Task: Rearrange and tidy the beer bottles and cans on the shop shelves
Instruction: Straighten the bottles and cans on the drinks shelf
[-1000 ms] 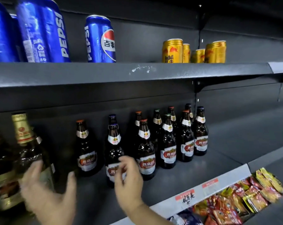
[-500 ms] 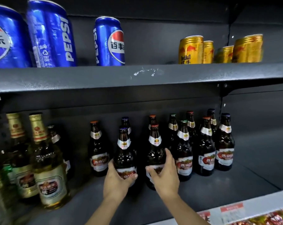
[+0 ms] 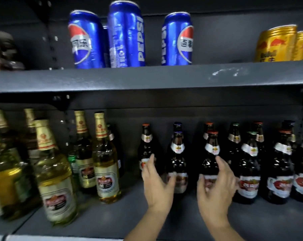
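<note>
Both hands are in on the lower shelf now, right among the dark beer bottles. The left hand has its fingers spread and mostly straight, thumb lying against the label of the dark bottle with the blue cap, fingertips reaching up toward the orange-capped bottle behind. It looks like a touch rather than a grip, though motion blur makes it hard to be sure. The right hand is curved loosely around the lower body of the front orange-capped bottle, thumb on the label, fingers splayed; whether it has actually clamped down I can't tell.

So the step looks like squaring up these two front bottles, which stand apart from each other and from the tighter cluster of dark bottles to the right. To do it well, I'd say hold low on the body, where the hands already are, and slide rather than lift, since tall glass like this tips easily if pushed at the neck. Turn the labels forward and close the gap toward the cluster gently, as glass knocking glass is the risk here.

The pale gold bottles stand over on the left, some leaning in this wide view. Up top, the blue cola cans and gold cans sit untouched.
</note>
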A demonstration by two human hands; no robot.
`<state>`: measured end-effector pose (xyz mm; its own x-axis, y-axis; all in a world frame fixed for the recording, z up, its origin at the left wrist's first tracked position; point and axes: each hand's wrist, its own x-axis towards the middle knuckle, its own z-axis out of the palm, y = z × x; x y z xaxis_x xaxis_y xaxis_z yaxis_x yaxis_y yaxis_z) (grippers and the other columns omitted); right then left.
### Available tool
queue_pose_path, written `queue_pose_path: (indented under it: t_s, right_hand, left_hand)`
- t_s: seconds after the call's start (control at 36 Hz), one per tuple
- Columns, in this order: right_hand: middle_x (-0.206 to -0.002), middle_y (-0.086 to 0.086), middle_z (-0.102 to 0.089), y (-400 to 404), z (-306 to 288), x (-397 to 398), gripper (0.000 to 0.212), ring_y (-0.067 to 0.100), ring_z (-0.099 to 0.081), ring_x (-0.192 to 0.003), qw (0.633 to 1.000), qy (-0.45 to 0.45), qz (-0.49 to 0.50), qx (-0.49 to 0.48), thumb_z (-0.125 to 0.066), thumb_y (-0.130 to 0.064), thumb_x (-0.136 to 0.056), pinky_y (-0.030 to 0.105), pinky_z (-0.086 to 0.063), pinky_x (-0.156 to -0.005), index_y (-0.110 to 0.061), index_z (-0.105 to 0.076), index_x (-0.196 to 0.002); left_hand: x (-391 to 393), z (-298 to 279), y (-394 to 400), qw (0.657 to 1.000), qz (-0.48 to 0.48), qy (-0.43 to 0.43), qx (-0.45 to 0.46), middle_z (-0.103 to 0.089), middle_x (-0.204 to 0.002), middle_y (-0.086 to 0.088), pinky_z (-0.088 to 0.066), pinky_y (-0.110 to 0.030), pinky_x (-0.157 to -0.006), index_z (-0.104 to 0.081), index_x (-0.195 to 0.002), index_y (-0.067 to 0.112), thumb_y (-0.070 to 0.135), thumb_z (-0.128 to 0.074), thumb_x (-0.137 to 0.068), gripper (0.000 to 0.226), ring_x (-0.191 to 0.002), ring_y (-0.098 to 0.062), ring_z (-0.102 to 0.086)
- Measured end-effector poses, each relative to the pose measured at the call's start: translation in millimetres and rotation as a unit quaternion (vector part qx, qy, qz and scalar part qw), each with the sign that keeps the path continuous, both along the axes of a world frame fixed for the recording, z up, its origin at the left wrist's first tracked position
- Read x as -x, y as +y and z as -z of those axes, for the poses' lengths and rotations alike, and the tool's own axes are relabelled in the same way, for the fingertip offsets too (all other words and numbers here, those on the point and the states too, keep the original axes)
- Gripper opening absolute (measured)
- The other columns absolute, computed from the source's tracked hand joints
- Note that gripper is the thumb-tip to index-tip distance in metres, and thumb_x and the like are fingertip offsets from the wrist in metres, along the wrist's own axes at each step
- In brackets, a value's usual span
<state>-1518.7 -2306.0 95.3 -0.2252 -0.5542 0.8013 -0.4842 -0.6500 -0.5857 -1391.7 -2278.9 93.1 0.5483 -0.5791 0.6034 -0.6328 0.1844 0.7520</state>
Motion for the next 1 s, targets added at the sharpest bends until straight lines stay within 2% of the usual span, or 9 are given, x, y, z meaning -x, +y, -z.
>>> queue_pose_path:
  t_s: [0.08, 0.14, 0.25, 0.33, 0.42, 0.5, 0.64, 0.83, 1.0]
  right_hand:
    - [-0.129, 0.004, -0.053, 22.7, -17.8, -35.3, 0.048, 0.019, -0.044, -0.120, 0.991, 0.044, -0.097, 0.082, -0.048, -0.026, -0.083, 0.028, -0.028, -0.103, -0.016, -0.046, -0.130]
    - [-0.124, -0.001, -0.056, 31.2, -31.2, -62.8, 0.042, 0.014, -0.047, -0.116, 0.981, 0.057, -0.159, 0.090, -0.048, -0.025, -0.085, 0.024, -0.032, -0.100, -0.018, -0.050, -0.126]
    - [-0.111, -0.011, -0.056, 25.6, -59.0, -114.2, 0.031, 0.012, -0.053, -0.107, 0.967, 0.049, -0.249, 0.004, -0.048, -0.020, -0.090, 0.016, -0.036, -0.090, -0.015, -0.058, -0.120]
    - [-0.112, 0.000, -0.064, 6.2, -79.7, -150.6, 0.027, 0.022, -0.058, -0.107, 0.954, 0.087, -0.265, -0.114, -0.049, -0.011, -0.096, 0.024, -0.043, -0.087, -0.012, -0.059, -0.121]
    - [-0.117, 0.011, -0.066, -12.0, -93.9, -186.3, 0.029, 0.030, -0.059, -0.111, 0.943, 0.122, -0.258, -0.170, -0.052, -0.011, -0.095, 0.034, -0.046, -0.089, -0.010, -0.060, -0.123]
    - [-0.122, 0.013, -0.064, -24.3, -101.8, -217.3, 0.031, 0.031, -0.058, -0.115, 0.921, 0.173, -0.261, -0.231, -0.050, -0.025, -0.098, 0.034, -0.046, -0.090, -0.009, -0.060, -0.123]
    - [-0.124, 0.010, -0.064, -33.8, -104.1, -257.9, 0.038, 0.029, -0.059, -0.112, 0.886, 0.210, -0.295, -0.288, -0.054, -0.041, -0.095, 0.033, -0.047, -0.087, -0.012, -0.062, -0.119]
    - [-0.134, 0.011, -0.056, -37.4, -103.4, -284.1, 0.047, 0.030, -0.053, -0.123, 0.878, 0.214, -0.270, -0.331, -0.058, -0.038, -0.093, 0.034, -0.043, -0.092, -0.014, -0.047, -0.132]
    - [-0.129, 0.009, -0.056, -31.9, -97.9, -273.9, 0.051, 0.029, -0.058, -0.114, 0.896, 0.278, -0.178, -0.298, -0.048, -0.043, -0.097, 0.035, -0.046, -0.079, -0.018, -0.033, -0.139]
  left_hand:
    - [-25.3, -21.2, 26.4, 0.975, -0.118, -0.071, 0.176, -0.041, -0.138, -0.004, -0.026, -0.022, -0.108, -0.035, -0.140, 0.019, 0.034, -0.062, -0.081, 0.066, -0.129, -0.007, -0.032]
    - [-53.1, -29.8, 36.0, 0.960, -0.183, -0.065, 0.201, -0.039, -0.141, -0.010, -0.027, -0.032, -0.111, -0.035, -0.141, 0.012, 0.035, -0.064, -0.079, 0.073, -0.132, -0.016, -0.033]
    - [-98.6, -29.5, 41.0, 0.970, -0.235, 0.009, 0.059, -0.035, -0.146, -0.015, -0.027, -0.048, -0.112, -0.026, -0.148, 0.010, 0.033, -0.081, -0.071, 0.097, -0.135, -0.033, -0.030]
    - [-113.3, -17.9, 42.1, 0.975, -0.222, 0.006, -0.022, -0.036, -0.144, -0.016, -0.036, -0.050, -0.103, -0.011, -0.152, 0.023, 0.027, -0.083, -0.071, 0.108, -0.132, -0.036, -0.036]
    - [-121.4, -11.7, 45.0, 0.981, -0.193, 0.024, -0.026, -0.035, -0.143, -0.010, -0.046, -0.049, -0.091, -0.004, -0.150, 0.039, 0.016, -0.078, -0.075, 0.108, -0.129, -0.033, -0.041]
    - [-126.8, -11.6, 49.9, 0.979, -0.197, 0.043, -0.026, -0.036, -0.139, -0.004, -0.046, -0.045, -0.084, -0.007, -0.149, 0.043, 0.012, -0.077, -0.074, 0.108, -0.125, -0.029, -0.044]
    - [-141.9, -8.4, 57.6, 0.975, -0.217, 0.048, -0.028, -0.035, -0.141, -0.006, -0.045, -0.047, -0.088, -0.004, -0.148, 0.047, 0.015, -0.079, -0.073, 0.111, -0.128, -0.032, -0.041]
    - [-143.9, -3.6, 60.0, 0.975, -0.218, 0.014, -0.032, -0.034, -0.142, -0.006, -0.047, -0.049, -0.087, 0.019, -0.138, 0.059, 0.019, -0.077, -0.076, 0.121, -0.128, -0.031, -0.041]
    - [-146.2, -2.1, 61.3, 0.979, -0.204, 0.025, -0.014, -0.033, -0.144, -0.008, -0.046, -0.050, -0.086, 0.012, -0.141, 0.056, 0.016, -0.075, -0.077, 0.116, -0.128, -0.033, -0.042]
